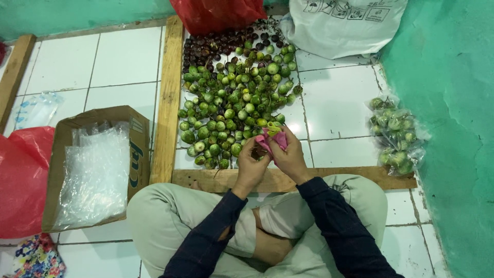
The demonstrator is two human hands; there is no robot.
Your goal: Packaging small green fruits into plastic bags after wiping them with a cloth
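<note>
I sit cross-legged on a white tiled floor. Both hands meet just above the near wooden plank [329, 177]. My left hand [250, 163] and my right hand [290, 157] both grip a pink cloth [272, 140], and a small green fruit [274, 126] shows at the top of it, between the fingers. Just beyond the hands lies a big pile of small round green fruits [231, 105], with several dark brown ones [211, 47] at its far end.
A cardboard box [136, 149] of clear plastic bags stands to my left. Filled clear bags of green fruits [396, 136] lie by the green wall on the right. A long wooden plank [169, 98] borders the pile. Red bags [23, 175] and a white sack [339, 23] lie around.
</note>
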